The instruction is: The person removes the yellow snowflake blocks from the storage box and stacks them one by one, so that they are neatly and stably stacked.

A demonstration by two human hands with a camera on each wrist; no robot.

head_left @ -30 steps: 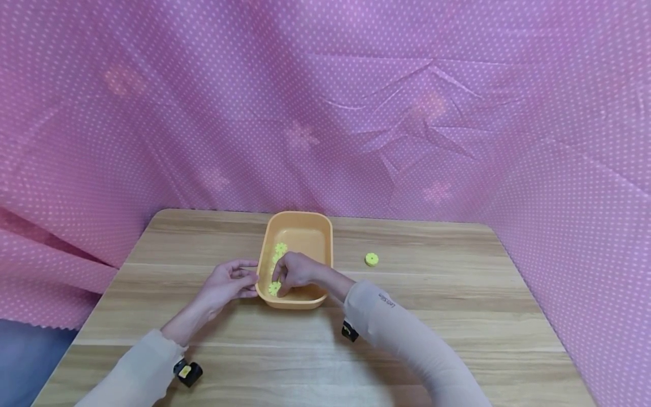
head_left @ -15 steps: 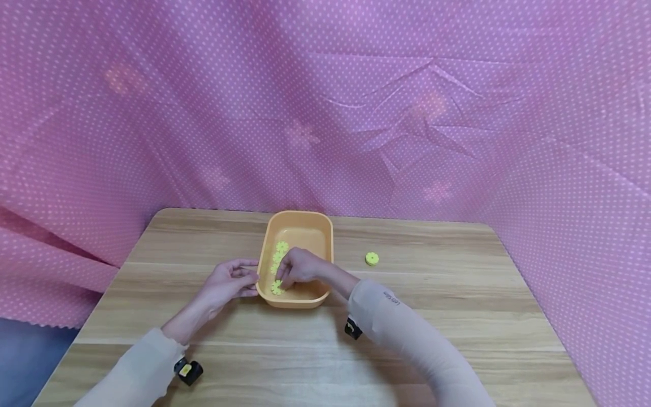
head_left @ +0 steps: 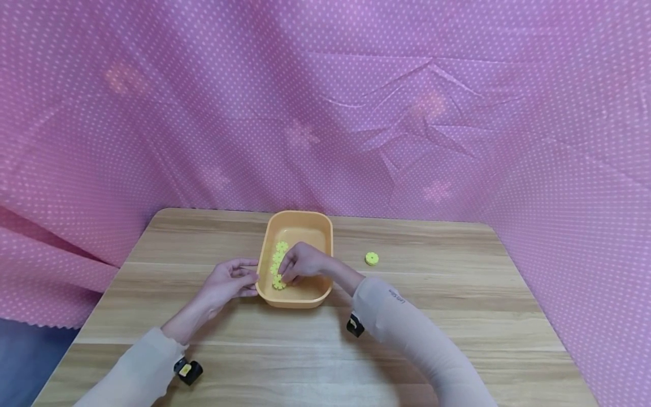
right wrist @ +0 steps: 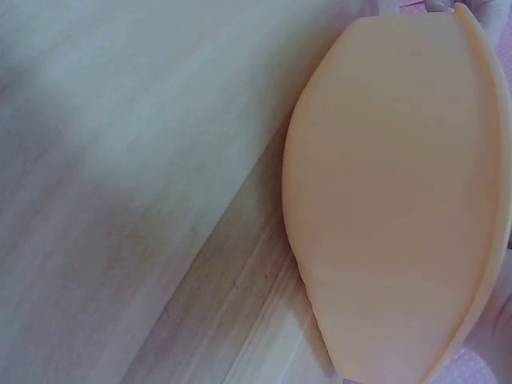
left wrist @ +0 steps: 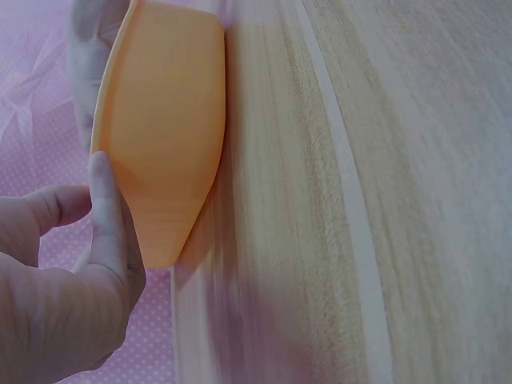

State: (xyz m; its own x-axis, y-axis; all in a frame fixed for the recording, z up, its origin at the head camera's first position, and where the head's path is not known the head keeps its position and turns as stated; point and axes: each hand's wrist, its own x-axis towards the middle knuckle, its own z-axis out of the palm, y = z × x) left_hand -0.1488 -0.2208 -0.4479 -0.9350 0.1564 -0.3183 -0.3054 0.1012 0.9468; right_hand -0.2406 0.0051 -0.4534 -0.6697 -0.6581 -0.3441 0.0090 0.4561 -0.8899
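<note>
An orange rectangular tub [head_left: 295, 303] with rounded corners stands on the table. Inside it, along the left wall, several yellow flower-shaped discs [head_left: 282, 247] lie in a row running front to back. My right hand [head_left: 305, 263] reaches over the tub's right wall and pinches the nearest flower-shaped disc [head_left: 278, 282] by its right side; its fingertips are partly hidden. My left hand [head_left: 229, 285] touches the outside of the left wall with its fingers extended. In the left wrist view, a fingertip of the left hand [left wrist: 72, 280] rests at the tub's rim [left wrist: 100, 120].
A yellow flower-shaped piece, perhaps a small stack [head_left: 372, 259], sits on the wooden table [head_left: 432, 294] right of the tub. A pink dotted cloth [head_left: 325, 113] hangs behind the table and at both sides. The right wrist view is mostly the tub's outer wall [right wrist: 392, 192].
My right hand has shifted away from me and slightly right inside the tub, bringing the nearest flower-shaped disc closer to the others. The left hand stays at the tub's wall.
</note>
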